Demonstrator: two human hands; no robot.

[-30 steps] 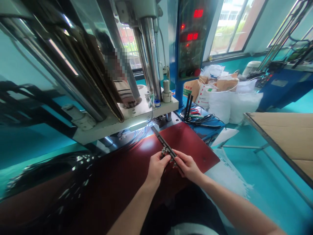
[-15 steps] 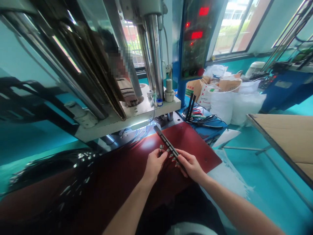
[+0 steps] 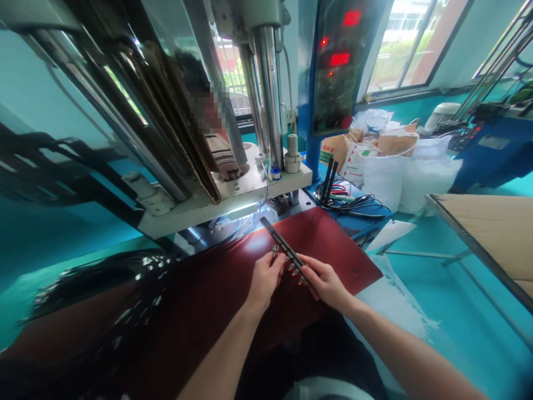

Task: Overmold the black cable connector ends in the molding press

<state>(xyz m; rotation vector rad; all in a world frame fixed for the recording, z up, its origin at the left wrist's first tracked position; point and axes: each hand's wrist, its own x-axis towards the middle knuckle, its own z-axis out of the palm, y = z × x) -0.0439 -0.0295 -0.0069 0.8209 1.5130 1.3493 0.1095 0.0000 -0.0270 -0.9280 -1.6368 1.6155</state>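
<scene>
A long black slotted bar (image 3: 278,240) lies slanted over the dark red table top (image 3: 333,244). My right hand (image 3: 325,283) grips its near end. Small metal connector tips stick out of the bar on its left side. My left hand (image 3: 266,278) pinches one such metal connector (image 3: 275,251) beside the bar, fingers closed round it. Both hands sit close together at the table's front, below the press.
A press machine with shiny columns (image 3: 266,83) and a white base plate (image 3: 233,194) stands behind the hands. A blue control cabinet with red digits (image 3: 337,58) rises at right. A heap of black cables (image 3: 100,294) lies left. White sacks (image 3: 408,172) and a cardboard-topped table (image 3: 495,228) stand right.
My left hand has drawn slightly away from the bar with a connector pinched in it. The view has shifted a little; the right hand keeps its hold.
</scene>
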